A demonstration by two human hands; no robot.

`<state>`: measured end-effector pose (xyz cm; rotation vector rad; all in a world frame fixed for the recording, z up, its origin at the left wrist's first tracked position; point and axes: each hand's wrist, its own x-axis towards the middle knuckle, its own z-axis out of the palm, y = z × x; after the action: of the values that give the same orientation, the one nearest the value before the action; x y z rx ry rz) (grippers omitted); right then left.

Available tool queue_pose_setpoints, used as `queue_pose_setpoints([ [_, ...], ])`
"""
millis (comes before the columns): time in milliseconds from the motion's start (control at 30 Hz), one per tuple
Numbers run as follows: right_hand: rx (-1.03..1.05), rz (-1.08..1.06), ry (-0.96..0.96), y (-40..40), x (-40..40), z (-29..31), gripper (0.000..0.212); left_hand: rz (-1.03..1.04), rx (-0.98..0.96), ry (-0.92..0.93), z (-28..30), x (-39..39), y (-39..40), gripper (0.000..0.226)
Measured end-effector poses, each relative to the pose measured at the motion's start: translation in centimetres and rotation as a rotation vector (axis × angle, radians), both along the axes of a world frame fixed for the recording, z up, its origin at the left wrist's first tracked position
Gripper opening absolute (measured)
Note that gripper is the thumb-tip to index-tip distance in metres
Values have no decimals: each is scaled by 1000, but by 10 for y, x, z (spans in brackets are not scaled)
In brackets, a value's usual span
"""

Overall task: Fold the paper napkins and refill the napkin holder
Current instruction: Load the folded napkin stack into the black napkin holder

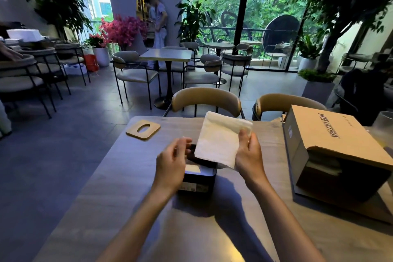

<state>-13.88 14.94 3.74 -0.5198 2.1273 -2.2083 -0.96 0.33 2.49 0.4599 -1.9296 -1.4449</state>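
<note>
My right hand [247, 154] grips a stack of white paper napkins [219, 138] by its right edge and holds it tilted above the table. Under the stack stands the black napkin holder [200, 178], a square box with its top off. My left hand [172, 160] hovers at the holder's left side with loosely curled fingers near its rim; whether it touches the rim I cannot tell. The holder's wooden lid [143, 129], with an oval slot, lies flat on the table to the far left.
A cardboard box [331, 144] lies on its side at the right, its open end showing more white napkins [323, 166]. A clear glass [383, 127] stands behind it. Two chairs [207, 98] face me across the table [119, 193].
</note>
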Motion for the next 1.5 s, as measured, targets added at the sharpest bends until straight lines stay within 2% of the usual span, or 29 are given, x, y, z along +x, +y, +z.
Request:
queue_pose_setpoints([
  [67,27,44,-10,-10,7,7,27,-45,280,-18,12,-6,-13,58],
  [200,65,128,-62,-30,21,15,33,-251,455,-90,31,-15,-26,77],
  [333,-11,224,-148,-41,29,28,29,-373,605,20,43,-15,-28,81],
  [400,-95,298,-236,-44,32,39,30,-398,712,17,44,-11,-30,89],
  [467,-177,354,-315,-46,31,48,32,-449,802,26,41,-8,-32,85],
  [567,-121,314,-256,-46,28,53,34,-526,842,41,40,-5,-31,81],
  [633,53,225,-139,-44,24,47,34,-530,809,-16,43,-6,-34,92],
  [700,197,132,-29,-42,19,36,34,-511,737,-77,46,-9,-38,92],
  [767,293,59,43,-42,16,25,31,-400,583,-148,44,-15,-41,72],
  [833,410,22,84,-43,15,17,32,-236,344,-247,37,-21,-44,46],
  [900,535,-4,102,-45,14,11,36,-127,130,-311,29,-25,-46,30],
  [1100,874,-80,220,-44,17,2,40,35,-311,-483,19,-28,-47,35],
  [1333,918,-98,280,-41,22,-3,31,7,-452,-617,14,-25,-43,45],
  [1500,997,-20,383,-40,25,-6,34,24,-491,-590,12,-28,-45,44],
])
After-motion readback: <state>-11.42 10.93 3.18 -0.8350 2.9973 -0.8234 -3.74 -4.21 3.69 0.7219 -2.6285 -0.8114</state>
